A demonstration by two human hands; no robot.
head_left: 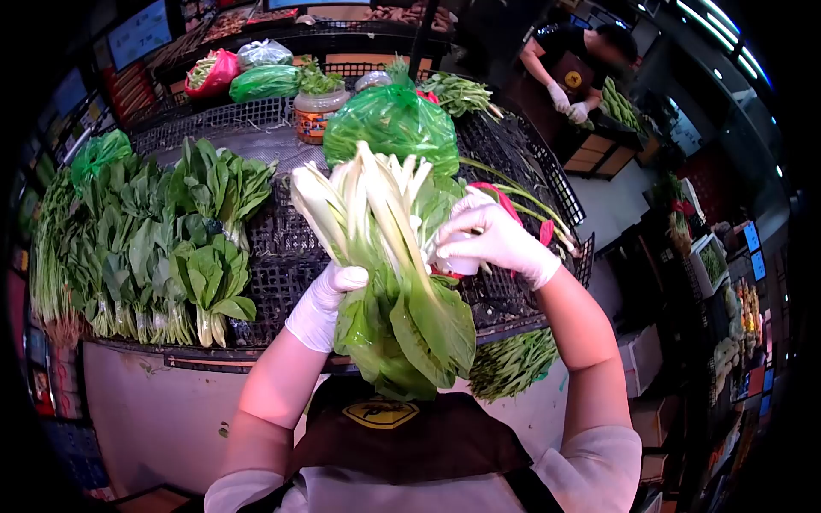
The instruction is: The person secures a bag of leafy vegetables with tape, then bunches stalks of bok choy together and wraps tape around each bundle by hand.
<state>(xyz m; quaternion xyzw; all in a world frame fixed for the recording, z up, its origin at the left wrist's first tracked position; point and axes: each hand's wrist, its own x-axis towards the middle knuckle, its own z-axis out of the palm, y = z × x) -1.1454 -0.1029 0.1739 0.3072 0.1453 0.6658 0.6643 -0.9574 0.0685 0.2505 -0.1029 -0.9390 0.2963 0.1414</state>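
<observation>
My left hand, in a white glove, grips a bunch of leafy greens in front of my chest. Its pale stems point up and away; its broad leaves hang towards my apron. At the right side of the bunch, my gloved right hand is closed on a small white roll, which looks like tape. The fingers partly cover it. Behind the stems sits a green plastic bag of vegetables. Something red lies partly hidden behind my right hand.
Bundled greens stand along the left of the black crate display. A jar, a red bag and loose long stems lie farther back. More greens sit low on the right. A gloved co-worker handles vegetables at the upper right.
</observation>
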